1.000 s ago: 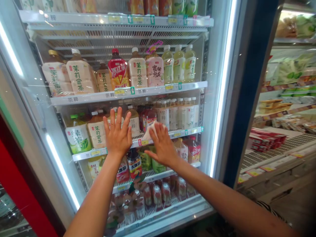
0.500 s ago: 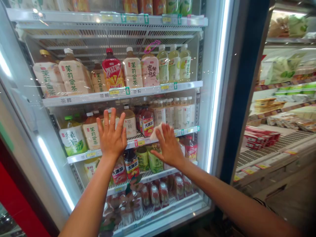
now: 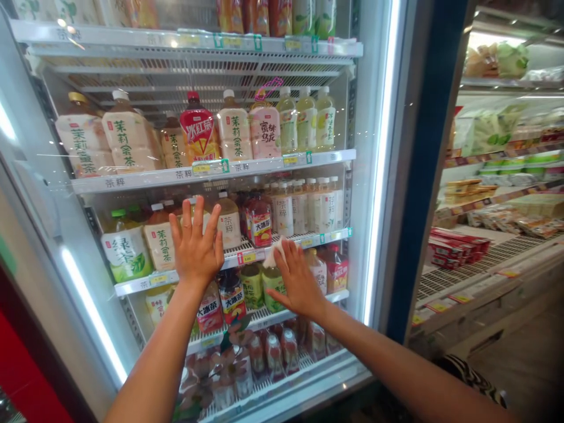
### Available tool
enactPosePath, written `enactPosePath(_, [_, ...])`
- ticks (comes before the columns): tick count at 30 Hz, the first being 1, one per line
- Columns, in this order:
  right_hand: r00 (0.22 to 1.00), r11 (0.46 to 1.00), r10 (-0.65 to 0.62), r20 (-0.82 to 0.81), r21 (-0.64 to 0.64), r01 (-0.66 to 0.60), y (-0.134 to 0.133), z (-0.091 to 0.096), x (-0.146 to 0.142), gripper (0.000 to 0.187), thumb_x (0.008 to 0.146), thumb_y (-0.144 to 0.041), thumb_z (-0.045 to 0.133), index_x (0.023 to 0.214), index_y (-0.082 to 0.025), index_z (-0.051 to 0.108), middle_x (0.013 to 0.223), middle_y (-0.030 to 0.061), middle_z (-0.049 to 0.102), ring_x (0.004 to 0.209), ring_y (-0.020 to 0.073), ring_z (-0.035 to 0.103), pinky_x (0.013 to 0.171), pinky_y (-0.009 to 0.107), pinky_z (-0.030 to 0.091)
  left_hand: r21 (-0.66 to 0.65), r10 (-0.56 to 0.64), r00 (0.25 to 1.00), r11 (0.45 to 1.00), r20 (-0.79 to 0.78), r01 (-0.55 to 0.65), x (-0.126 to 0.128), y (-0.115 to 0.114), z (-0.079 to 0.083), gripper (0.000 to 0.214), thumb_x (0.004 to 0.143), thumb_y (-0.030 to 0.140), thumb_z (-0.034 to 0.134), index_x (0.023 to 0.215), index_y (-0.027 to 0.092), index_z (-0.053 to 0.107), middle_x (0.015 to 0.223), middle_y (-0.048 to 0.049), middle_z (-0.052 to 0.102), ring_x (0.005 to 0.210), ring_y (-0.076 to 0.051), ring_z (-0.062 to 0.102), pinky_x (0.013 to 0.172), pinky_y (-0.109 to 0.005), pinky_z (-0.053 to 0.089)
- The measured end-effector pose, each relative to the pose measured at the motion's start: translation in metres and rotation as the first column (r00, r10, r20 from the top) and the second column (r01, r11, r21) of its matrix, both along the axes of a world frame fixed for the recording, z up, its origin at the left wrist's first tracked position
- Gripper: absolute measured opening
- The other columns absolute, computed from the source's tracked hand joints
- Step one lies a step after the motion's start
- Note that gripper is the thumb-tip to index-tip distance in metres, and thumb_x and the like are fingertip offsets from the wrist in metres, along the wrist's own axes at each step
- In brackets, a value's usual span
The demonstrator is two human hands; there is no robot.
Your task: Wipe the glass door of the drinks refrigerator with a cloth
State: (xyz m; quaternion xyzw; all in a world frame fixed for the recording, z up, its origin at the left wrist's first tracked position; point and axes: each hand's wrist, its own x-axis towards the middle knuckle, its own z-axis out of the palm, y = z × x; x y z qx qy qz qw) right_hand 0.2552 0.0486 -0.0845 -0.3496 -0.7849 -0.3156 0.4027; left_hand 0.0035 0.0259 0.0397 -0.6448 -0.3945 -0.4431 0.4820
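Observation:
My left hand (image 3: 197,247) lies flat with spread fingers on the glass door (image 3: 308,205) of a drinks cooler. My right hand (image 3: 299,279) presses a white wiping cloth (image 3: 274,254) against the same glass. Part of the cloth sticks out past the fingertips, and the rest is hidden under the hand. Behind the glass, close to the left hand, stand a tea bottle with a beige label (image 3: 229,223) and a green tea bottle (image 3: 126,249). Green-labelled bottles (image 3: 274,288) show behind the right hand.
Bottle-filled shelves (image 3: 247,167) run across the cooler. A bright light strip (image 3: 381,153) lines its right side, beside a dark frame (image 3: 423,147). Further right stands an open chilled shelf with red packs (image 3: 458,247). A red panel (image 3: 26,346) is at lower left.
My right hand and the cloth have slid down and slightly left on the glass. The left hand stays in almost the same place. The view has shifted a little.

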Motion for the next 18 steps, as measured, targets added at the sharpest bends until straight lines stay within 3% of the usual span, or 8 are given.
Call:
enactPosePath(3, [0.993, 0.998, -0.034, -0.110, 0.046, 0.039, 0.014, 0.092, -0.014, 0.103, 0.100, -0.063, 0.045, 0.161, -0.016, -0.023, 0.170, 0.0120, -0.024, 0.159, 0.0355, -0.010, 0.127, 0.064, 0.017, -0.016, -0.035, 0.999, 0.999, 0.018, 0.035, 0.000, 0.001, 0.002, 0.072, 0.095, 0.026, 0.055, 0.161, 0.033, 0.027, 0.171, -0.0010, 0.015, 0.160, -0.024, 0.006, 0.131, -0.056, 0.003])
enactPosePath(5, [0.983, 0.996, -0.052, -0.177, 0.060, 0.063, 0.018, 0.120, -0.027, 0.103, 0.100, -0.062, 0.045, 0.159, -0.019, -0.028, 0.169, 0.0112, -0.025, 0.159, 0.0353, -0.012, 0.127, 0.065, 0.015, -0.020, -0.047, 0.999, 0.999, 0.021, 0.047, 0.001, 0.001, 0.003, 0.072, 0.095, 0.027, 0.055, 0.161, 0.033, 0.027, 0.171, -0.0009, 0.015, 0.160, -0.024, 0.006, 0.131, -0.057, 0.003])
enactPosePath(6, [0.979, 0.996, -0.054, -0.196, 0.057, 0.066, 0.016, 0.115, -0.034, 0.103, 0.100, -0.061, 0.045, 0.159, -0.019, -0.029, 0.169, 0.0115, -0.025, 0.159, 0.0355, -0.012, 0.127, 0.066, 0.015, -0.017, -0.046, 0.999, 0.999, 0.019, 0.046, 0.001, 0.001, 0.002, 0.071, 0.095, 0.027, 0.055, 0.161, 0.033, 0.027, 0.171, -0.0011, 0.015, 0.160, -0.024, 0.005, 0.131, -0.057, 0.003])
enactPosePath(7, [0.978, 0.997, -0.052, -0.201, 0.046, 0.062, 0.012, 0.097, -0.040, 0.103, 0.100, -0.060, 0.046, 0.160, -0.018, -0.027, 0.169, 0.0121, -0.024, 0.159, 0.0359, -0.011, 0.127, 0.066, 0.016, -0.013, -0.040, 0.999, 0.999, 0.018, 0.040, 0.001, 0.001, 0.000, 0.071, 0.095, 0.027, 0.055, 0.161, 0.032, 0.027, 0.171, -0.0014, 0.015, 0.160, -0.024, 0.005, 0.131, -0.056, 0.004])
enactPosePath(11, [0.998, 1.000, -0.001, -0.064, -0.022, 0.000, -0.017, -0.041, -0.058, 0.094, 0.101, -0.052, 0.048, 0.164, -0.011, -0.008, 0.171, 0.0161, -0.014, 0.159, 0.0365, -0.007, 0.124, 0.062, 0.029, -0.020, 0.004, 1.000, 1.000, 0.015, -0.004, -0.003, -0.006, -0.032, 0.073, 0.095, 0.025, 0.056, 0.161, 0.029, 0.026, 0.171, -0.0032, 0.015, 0.160, -0.024, 0.004, 0.132, -0.054, 0.005])
enactPosePath(13, [1.000, 0.999, 0.028, 0.004, -0.046, -0.028, -0.028, -0.084, -0.063, 0.088, 0.101, -0.046, 0.048, 0.165, -0.011, -0.001, 0.172, 0.0165, -0.010, 0.160, 0.0353, -0.006, 0.122, 0.060, 0.034, -0.042, 0.020, 1.000, 0.999, 0.007, -0.020, -0.008, -0.011, -0.058, 0.074, 0.094, 0.023, 0.058, 0.161, 0.029, 0.027, 0.170, -0.0032, 0.017, 0.160, -0.024, 0.007, 0.132, -0.052, 0.006])
enactPosePath(15, [0.999, 0.997, 0.047, -0.024, -0.058, -0.049, -0.032, -0.077, -0.071, 0.085, 0.103, -0.042, 0.047, 0.165, -0.011, -0.001, 0.172, 0.0161, -0.009, 0.160, 0.0348, -0.006, 0.122, 0.061, 0.033, -0.068, 0.043, 0.999, 0.997, 0.016, -0.042, -0.014, -0.016, -0.087, 0.074, 0.093, 0.023, 0.059, 0.161, 0.030, 0.028, 0.170, -0.0031, 0.020, 0.160, -0.024, 0.008, 0.132, -0.051, 0.006])
enactPosePath(18, [0.982, 0.994, 0.079, -0.172, -0.061, -0.091, -0.026, -0.003, -0.088, 0.084, 0.104, -0.041, 0.044, 0.165, -0.014, -0.008, 0.172, 0.0142, -0.010, 0.160, 0.0339, -0.006, 0.126, 0.064, 0.023, -0.109, 0.090, 0.994, 0.991, 0.057, -0.083, -0.019, -0.023, -0.127, 0.074, 0.094, 0.023, 0.060, 0.160, 0.030, 0.028, 0.169, -0.0030, 0.022, 0.160, -0.024, 0.009, 0.132, -0.051, 0.005])
